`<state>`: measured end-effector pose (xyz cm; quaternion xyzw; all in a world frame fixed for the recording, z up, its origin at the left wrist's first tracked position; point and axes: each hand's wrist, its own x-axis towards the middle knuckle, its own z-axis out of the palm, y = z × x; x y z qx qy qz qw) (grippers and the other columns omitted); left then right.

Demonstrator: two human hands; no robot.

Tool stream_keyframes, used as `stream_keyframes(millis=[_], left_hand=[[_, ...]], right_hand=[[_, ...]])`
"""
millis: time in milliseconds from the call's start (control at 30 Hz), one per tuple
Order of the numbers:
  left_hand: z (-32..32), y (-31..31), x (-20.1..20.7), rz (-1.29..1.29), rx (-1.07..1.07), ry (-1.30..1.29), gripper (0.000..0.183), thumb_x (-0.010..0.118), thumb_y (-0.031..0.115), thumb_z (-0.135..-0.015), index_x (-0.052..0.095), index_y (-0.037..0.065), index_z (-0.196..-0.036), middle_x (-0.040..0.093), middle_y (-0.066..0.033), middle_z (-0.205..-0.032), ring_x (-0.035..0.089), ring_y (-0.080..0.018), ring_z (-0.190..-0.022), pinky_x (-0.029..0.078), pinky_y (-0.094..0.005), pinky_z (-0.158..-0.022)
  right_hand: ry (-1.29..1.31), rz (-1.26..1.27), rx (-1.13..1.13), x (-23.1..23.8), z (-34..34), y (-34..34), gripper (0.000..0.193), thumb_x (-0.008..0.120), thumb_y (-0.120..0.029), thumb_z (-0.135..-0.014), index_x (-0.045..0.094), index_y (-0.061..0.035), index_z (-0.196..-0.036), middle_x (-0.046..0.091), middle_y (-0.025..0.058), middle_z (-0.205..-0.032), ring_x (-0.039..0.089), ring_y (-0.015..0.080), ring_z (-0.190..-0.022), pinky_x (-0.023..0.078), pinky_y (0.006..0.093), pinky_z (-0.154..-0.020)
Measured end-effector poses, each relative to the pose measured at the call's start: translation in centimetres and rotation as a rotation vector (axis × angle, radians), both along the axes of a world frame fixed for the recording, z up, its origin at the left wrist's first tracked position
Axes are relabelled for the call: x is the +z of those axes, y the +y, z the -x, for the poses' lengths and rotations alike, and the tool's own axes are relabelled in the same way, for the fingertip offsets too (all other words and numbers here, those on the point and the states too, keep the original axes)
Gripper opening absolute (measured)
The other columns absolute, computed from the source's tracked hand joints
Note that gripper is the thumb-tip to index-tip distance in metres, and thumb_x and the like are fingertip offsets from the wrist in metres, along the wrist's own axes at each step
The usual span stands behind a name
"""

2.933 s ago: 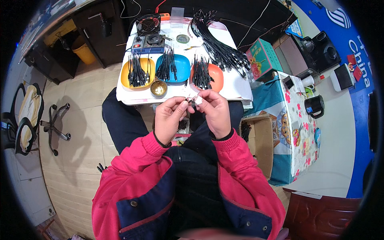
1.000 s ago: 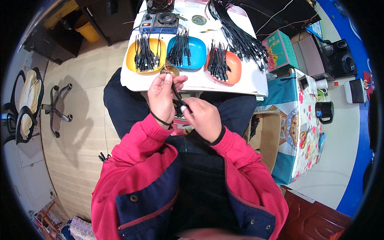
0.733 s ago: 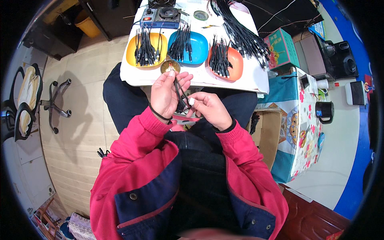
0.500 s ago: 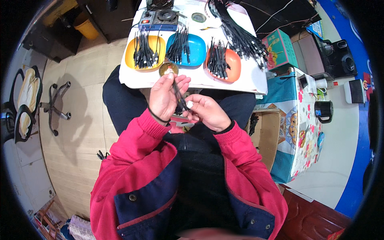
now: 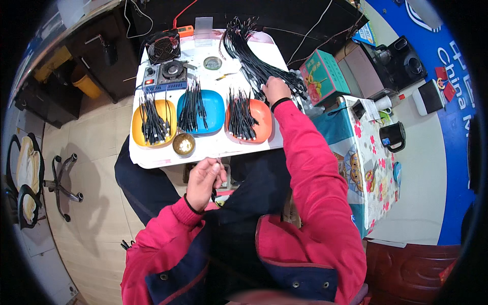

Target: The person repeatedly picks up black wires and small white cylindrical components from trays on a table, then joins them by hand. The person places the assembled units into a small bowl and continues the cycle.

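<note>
My left hand (image 5: 205, 180) is closed in a pinch near the table's front edge. Thin pale ends stick up past its fingertips, and part of a black cable (image 5: 213, 195) shows below it. Reaching far right, my right hand (image 5: 277, 90) curls down over a thick bundle of black cables (image 5: 254, 58) and grips at it; the fingertips are hidden. Shorter black cables stand in a yellow tray (image 5: 136, 133), a blue tray (image 5: 216, 104) and an orange tray (image 5: 263, 119). A small round bowl (image 5: 183, 144) with pale bits sits before the yellow tray.
Behind the trays stand a blue device with a round top (image 5: 172, 73) and a black fan (image 5: 162, 47). A round glass dish (image 5: 212, 63) lies beyond the blue tray. To the right are a green and pink box (image 5: 323, 76) and a black mug (image 5: 392, 136).
The hands have parted. My right hand has left the cable they both held and moved forward to the bundle; my left hand has come back slightly. The head view has shifted.
</note>
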<state>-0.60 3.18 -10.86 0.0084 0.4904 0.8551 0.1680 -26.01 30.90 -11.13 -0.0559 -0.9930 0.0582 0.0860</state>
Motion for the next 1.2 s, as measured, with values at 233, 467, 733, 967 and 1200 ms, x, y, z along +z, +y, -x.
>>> stream_keyframes(millis=[233,467,733,967,1200], left_hand=[[0.5,0.0,-1.2,-0.072,-0.039,-0.032,0.014,0.05,0.013,-0.101,0.056,0.001,-0.1,0.06,-0.0051,-0.076,0.05,-0.009,-0.063,0.041,-0.0209,-0.06],[0.0,0.0,-1.0,-0.132,-0.075,-0.061,0.014,0.051,0.013,-0.101,0.058,0.001,-0.1,0.06,-0.0053,-0.075,0.048,-0.0087,-0.061,0.039,-0.021,-0.057],[0.6,-0.7,0.6,-0.13,-0.049,-0.044,0.015,0.05,0.015,-0.102,0.056,0.002,-0.098,0.063,-0.0078,-0.078,0.053,-0.0103,-0.063,0.044,-0.0221,-0.061],[3.8,2.2,4.6,-0.354,-0.156,-0.092,0.015,0.044,0.016,-0.104,0.052,0.003,-0.103,0.054,-0.0171,-0.13,0.06,-0.0284,-0.114,0.052,-0.0406,-0.094],[8.6,-0.3,8.5,-0.309,0.052,0.156,0.013,0.047,0.014,-0.103,0.053,0.003,-0.101,0.066,-0.0125,-0.105,0.053,-0.0104,-0.064,0.047,-0.0228,-0.063]], right_hand=[[0.182,-0.091,-0.021,-1.3,1.9,-0.4,0.021,0.07,-0.024,-0.081,0.065,-0.0057,-0.088,0.068,0.0149,-0.091,0.068,0.0336,-0.087,0.056,0.0439,-0.074],[0.153,-0.18,0.095,-0.8,3.4,0.1,0.01,0.057,-0.01,-0.083,0.066,-0.0054,-0.085,0.065,0.0139,-0.095,0.068,0.033,-0.086,0.056,0.0446,-0.071],[0.189,0.016,0.237,6.2,-2.6,0.2,0.014,0.063,-0.016,-0.079,0.061,-0.0023,-0.079,0.064,0.0176,-0.084,0.065,0.0365,-0.081,0.052,0.047,-0.07],[0.337,0.303,0.392,10.3,-24.1,-5.0,0.015,0.067,-0.007,-0.075,0.054,-0.0028,-0.08,0.055,0.0144,-0.08,0.059,0.0331,-0.075,0.048,0.0411,-0.063],[0.223,0.431,0.772,1.2,-33.1,-10.9,0.02,0.069,-0.007,-0.069,0.053,-0.0034,-0.08,0.053,0.0108,-0.084,0.056,0.0292,-0.078,0.049,0.0381,-0.065]])
